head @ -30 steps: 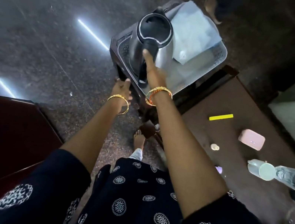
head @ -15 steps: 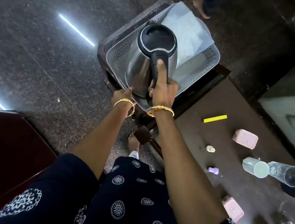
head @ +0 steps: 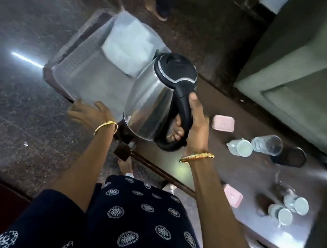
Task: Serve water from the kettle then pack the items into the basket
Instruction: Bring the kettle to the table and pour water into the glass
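Dark speckled floor, low brown table [head: 236, 175] at right; steel kettle [head: 150, 104] aloft between basket [head: 77, 66] and table, rigid, slick-sided, likely heavy if filled; right hand [head: 195, 124] wraps its black handle, the proper hold; left hand [head: 89, 111] rests spread-fingered on basket's near rim.

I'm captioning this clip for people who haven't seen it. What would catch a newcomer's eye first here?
The shiny steel kettle with its black lid, held in mid-frame by the right hand gripping its black handle. Behind it to the left, the clear plastic basket holding a white cloth, the left hand at its near edge. At right, glasses and pink boxes dot the brown table.
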Tool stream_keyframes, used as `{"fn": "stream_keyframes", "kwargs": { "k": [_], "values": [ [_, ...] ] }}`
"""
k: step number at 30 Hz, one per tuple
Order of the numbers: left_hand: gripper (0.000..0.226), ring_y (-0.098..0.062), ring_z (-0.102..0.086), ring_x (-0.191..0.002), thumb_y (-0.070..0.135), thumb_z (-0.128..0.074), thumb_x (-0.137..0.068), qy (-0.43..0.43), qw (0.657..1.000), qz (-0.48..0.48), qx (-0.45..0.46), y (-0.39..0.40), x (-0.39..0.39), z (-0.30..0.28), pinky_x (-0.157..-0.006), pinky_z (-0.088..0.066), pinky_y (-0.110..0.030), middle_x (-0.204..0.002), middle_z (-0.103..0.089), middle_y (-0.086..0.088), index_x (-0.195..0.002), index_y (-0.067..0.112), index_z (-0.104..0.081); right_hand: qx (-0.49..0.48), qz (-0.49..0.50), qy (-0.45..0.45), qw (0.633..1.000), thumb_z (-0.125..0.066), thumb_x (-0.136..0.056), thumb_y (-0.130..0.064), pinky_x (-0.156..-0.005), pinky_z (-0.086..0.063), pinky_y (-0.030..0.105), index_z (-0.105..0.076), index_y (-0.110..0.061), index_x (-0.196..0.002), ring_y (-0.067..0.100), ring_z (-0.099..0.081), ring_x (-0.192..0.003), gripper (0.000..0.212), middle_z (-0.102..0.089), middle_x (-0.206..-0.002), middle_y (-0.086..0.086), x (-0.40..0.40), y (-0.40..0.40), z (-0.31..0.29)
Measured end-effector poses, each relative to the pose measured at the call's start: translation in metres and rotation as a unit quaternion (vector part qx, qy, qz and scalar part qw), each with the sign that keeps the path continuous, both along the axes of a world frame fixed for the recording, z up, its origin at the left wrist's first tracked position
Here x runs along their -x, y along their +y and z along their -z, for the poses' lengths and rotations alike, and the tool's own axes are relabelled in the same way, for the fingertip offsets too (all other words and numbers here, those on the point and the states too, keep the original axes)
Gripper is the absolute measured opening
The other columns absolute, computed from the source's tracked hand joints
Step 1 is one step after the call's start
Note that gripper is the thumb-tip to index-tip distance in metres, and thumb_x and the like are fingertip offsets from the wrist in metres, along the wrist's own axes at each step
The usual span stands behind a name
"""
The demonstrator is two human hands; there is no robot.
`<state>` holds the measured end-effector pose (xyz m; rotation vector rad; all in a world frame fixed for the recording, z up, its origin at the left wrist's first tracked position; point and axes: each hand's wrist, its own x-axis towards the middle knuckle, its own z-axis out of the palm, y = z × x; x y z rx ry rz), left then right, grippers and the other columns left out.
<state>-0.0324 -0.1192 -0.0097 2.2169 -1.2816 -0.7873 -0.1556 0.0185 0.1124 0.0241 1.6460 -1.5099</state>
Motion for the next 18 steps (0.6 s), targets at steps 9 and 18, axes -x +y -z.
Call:
{"fn": "stream_keyframes", "kwargs": {
  "k": [9,18],
  "values": [
    [0.019,-0.032,-0.063,-0.086,0.011,-0.043,-0.089,0.195,0.898,0.393,-0.022,0.185,0.114,-0.015,-0.073,-0.042,-0.026,-0.091,-0.069,-0.017,-0.099,0.006,-0.059,-0.130,0.126,0.012,0.983,-0.058,-0.070,-0.061,-0.035,-0.030,0.019,-0.049,-0.012,-0.042,0.015,-0.033,-0.028,0.057,-0.040,-0.032,-0.001,0.061,0.192,0.001],
    [0.030,-0.036,-0.065,-0.098,0.040,-0.047,-0.089,0.185,0.727,0.569,-0.337,0.352,0.213,-0.002,-0.089,-0.052,-0.053,-0.102,-0.070,-0.020,-0.097,0.015,-0.063,-0.259,0.206,-0.019,0.944,-0.063,-0.059,-0.067,-0.035,-0.030,0.021,-0.053,-0.016,-0.040,0.018,-0.034,-0.031,0.056,-0.044,-0.040,0.003,0.143,0.349,0.011]
  ]
}}
